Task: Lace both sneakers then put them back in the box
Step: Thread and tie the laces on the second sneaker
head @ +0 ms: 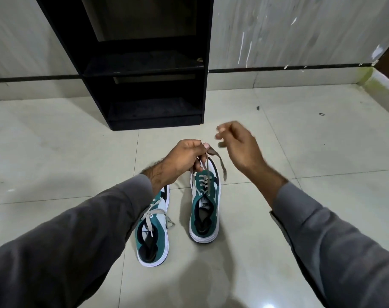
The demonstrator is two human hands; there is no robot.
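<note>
Two teal and white sneakers stand on the tiled floor, toes pointing away from me. The right sneaker (204, 210) has its grey lace (213, 154) threaded through the eyelets, with both ends pulled up. My left hand (182, 158) pinches those lace ends above the shoe's toe. One loose end drapes down to the right. My right hand (238, 145) hovers just right of the lace, fingers loosely curled and blurred, holding nothing. The left sneaker (152, 232) lies partly under my left forearm, its lace loose across the tongue. No shoe box is in view.
A black open shelf unit (144, 70) stands against the wall straight ahead, close behind the shoes. Pale floor tiles (300, 152) spread to both sides. A small dark ring (321, 114) lies on the floor at the right.
</note>
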